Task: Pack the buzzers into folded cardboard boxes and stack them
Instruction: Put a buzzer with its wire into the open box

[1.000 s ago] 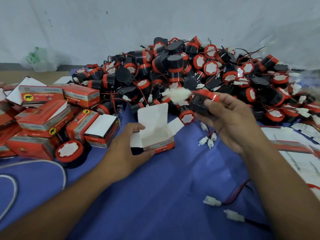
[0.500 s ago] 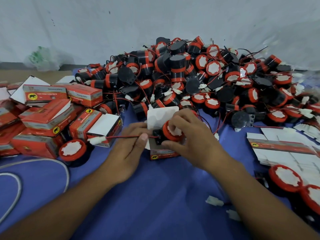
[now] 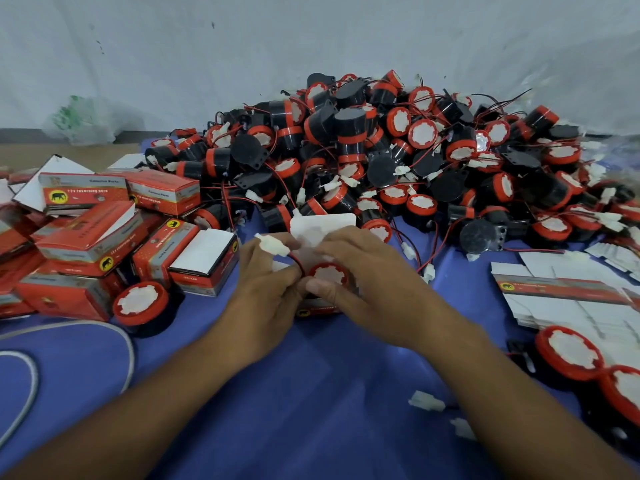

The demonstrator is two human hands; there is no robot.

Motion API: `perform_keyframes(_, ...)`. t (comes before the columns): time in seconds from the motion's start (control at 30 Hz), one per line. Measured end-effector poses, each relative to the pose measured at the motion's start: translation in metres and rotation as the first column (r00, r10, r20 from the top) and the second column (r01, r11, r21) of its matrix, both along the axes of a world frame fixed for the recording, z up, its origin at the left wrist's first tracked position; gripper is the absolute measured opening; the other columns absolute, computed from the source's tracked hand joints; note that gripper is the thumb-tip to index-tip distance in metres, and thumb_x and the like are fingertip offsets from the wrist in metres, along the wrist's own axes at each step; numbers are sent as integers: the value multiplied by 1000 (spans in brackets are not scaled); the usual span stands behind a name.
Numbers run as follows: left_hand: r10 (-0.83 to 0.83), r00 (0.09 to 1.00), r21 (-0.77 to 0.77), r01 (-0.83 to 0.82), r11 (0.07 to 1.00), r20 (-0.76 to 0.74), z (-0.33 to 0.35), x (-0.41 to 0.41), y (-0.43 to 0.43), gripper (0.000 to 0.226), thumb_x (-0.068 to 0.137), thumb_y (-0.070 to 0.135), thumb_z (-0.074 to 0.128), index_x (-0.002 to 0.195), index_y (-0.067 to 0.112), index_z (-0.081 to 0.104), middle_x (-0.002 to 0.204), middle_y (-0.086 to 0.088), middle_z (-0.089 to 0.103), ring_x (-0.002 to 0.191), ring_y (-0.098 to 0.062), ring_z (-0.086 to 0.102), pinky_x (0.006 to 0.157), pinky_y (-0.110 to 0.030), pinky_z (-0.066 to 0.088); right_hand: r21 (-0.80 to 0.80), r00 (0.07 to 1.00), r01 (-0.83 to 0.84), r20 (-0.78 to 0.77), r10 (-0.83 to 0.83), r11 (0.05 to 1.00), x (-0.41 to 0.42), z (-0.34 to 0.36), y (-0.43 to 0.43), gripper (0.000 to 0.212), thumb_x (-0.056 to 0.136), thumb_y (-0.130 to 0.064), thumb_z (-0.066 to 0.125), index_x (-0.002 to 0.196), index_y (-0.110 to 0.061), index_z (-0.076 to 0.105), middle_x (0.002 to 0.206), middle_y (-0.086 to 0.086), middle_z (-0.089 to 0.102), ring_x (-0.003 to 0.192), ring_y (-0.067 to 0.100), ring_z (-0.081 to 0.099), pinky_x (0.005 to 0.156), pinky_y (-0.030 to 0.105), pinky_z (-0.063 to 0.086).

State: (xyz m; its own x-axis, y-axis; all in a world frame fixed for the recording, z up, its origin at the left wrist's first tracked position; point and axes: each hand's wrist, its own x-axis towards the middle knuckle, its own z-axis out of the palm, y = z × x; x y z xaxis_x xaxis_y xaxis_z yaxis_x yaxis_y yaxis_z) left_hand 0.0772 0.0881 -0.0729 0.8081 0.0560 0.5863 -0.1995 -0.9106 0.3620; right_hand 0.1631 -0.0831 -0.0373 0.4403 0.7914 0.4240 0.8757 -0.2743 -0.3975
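Note:
A red-and-black buzzer (image 3: pixel 328 274) sits in the mouth of an open red cardboard box (image 3: pixel 320 226) on the blue cloth, its white flap standing up behind. My right hand (image 3: pixel 360 275) curls round the buzzer from the right, thumb at its front. My left hand (image 3: pixel 268 289) holds the box's left side and the buzzer's red-black wire; the wire's white connector (image 3: pixel 273 244) lies over my fingers. A big heap of buzzers (image 3: pixel 398 157) fills the back. Packed boxes (image 3: pixel 93 233) pile up at the left.
Flat unfolded boxes (image 3: pixel 568 292) lie at the right, with two loose buzzers (image 3: pixel 571 355) in front of them. Another buzzer (image 3: pixel 140 304) stands by the packed boxes. A white cable (image 3: pixel 69 327) loops at the left. Loose white connectors (image 3: pixel 426 400) lie near my right forearm.
My right hand brought a buzzer from above the heap down into the open box. The wire has since bent up, its connector moving from the left onto my left fingers.

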Motion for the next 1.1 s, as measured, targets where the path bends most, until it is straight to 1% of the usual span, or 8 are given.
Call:
perform_keyframes(0.1, -43, 994, 15, 45, 999, -105, 3, 2, 4, 29, 90, 9, 45, 97, 0, 71, 108, -20, 59, 105, -43, 52, 91, -42, 38, 173, 990, -107, -73, 121, 979, -11, 2, 8, 35, 100, -23, 61, 134, -17, 58, 110, -1, 63, 96, 9, 58, 83, 19, 46)
perform_keyframes(0.23, -156, 984, -17, 155, 988, -88, 5, 2, 7, 22, 90, 15, 56, 98, 0, 70, 100, -13, 55, 95, -28, 52, 80, -37, 46, 273, 986, -133, -60, 155, 953, -18, 3, 14, 16, 98, -8, 62, 112, -7, 71, 93, 1, 65, 83, 7, 58, 75, 19, 46)
perform_keyframes(0.33, -138, 987, -321, 103, 941, -88, 0, 1, 10, 7, 90, 18, 70, 86, 19, 76, 103, 7, 59, 93, -1, 56, 82, -12, 46, 304, 990, 28, -139, 15, 952, -12, 2, 13, 9, 95, -2, 62, 92, -6, 69, 85, 1, 63, 76, 11, 57, 70, 20, 44)
perform_keyframes(0.43, -87, 992, -544, 23, 839, -92, -3, 2, 14, 8, 87, 25, 69, 90, 24, 76, 102, 5, 66, 97, -8, 64, 87, -26, 51, 222, 986, 145, -117, -121, 964, -6, -3, 11, 7, 93, -2, 65, 92, -4, 71, 90, 4, 64, 78, 13, 56, 72, 19, 43)
perform_keyframes(0.6, -89, 995, -258, 72, 963, -52, -6, -1, 12, 15, 91, 5, 68, 90, 15, 78, 105, 4, 60, 99, -6, 59, 87, -14, 45, 44, 989, 137, -65, -134, 990, -2, -6, 10, 19, 95, 0, 60, 106, -1, 75, 105, 11, 71, 93, 25, 65, 86, 36, 51)
perform_keyframes(0.73, -87, 993, -163, 74, 984, -79, -6, 0, 7, 22, 90, 23, 59, 89, 11, 77, 108, 3, 52, 98, -7, 54, 84, -13, 43, -112, 999, 32, -16, -34, 993, -3, -5, 7, 25, 100, -9, 52, 117, 2, 67, 125, 11, 56, 97, 26, 60, 86, 38, 48)
perform_keyframes(0.87, -127, 989, -76, 121, 990, -81, -8, -1, 10, 37, 95, 34, 49, 96, 9, 76, 113, 1, 52, 103, -13, 54, 88, -18, 46, -169, 999, 6, -48, -14, 986, -7, -5, 8, 34, 103, -31, 48, 106, -2, 65, 120, 3, 42, 85, 21, 54, 79, 37, 48)
perform_keyframes(1.1, -32, 999, -213, 40, 976, 43, -10, 1, 12, 49, 82, 30, 80, 124, 15, 59, 120, 4, 50, 105, 8, 50, 90, -7, 40, 111, 992, 104, 58, -111, 988, -12, -11, 17, 16, 95, -11, 65, 100, -1, 76, 113, 10, 63, 83, 21, 65, 75, 29, 51)
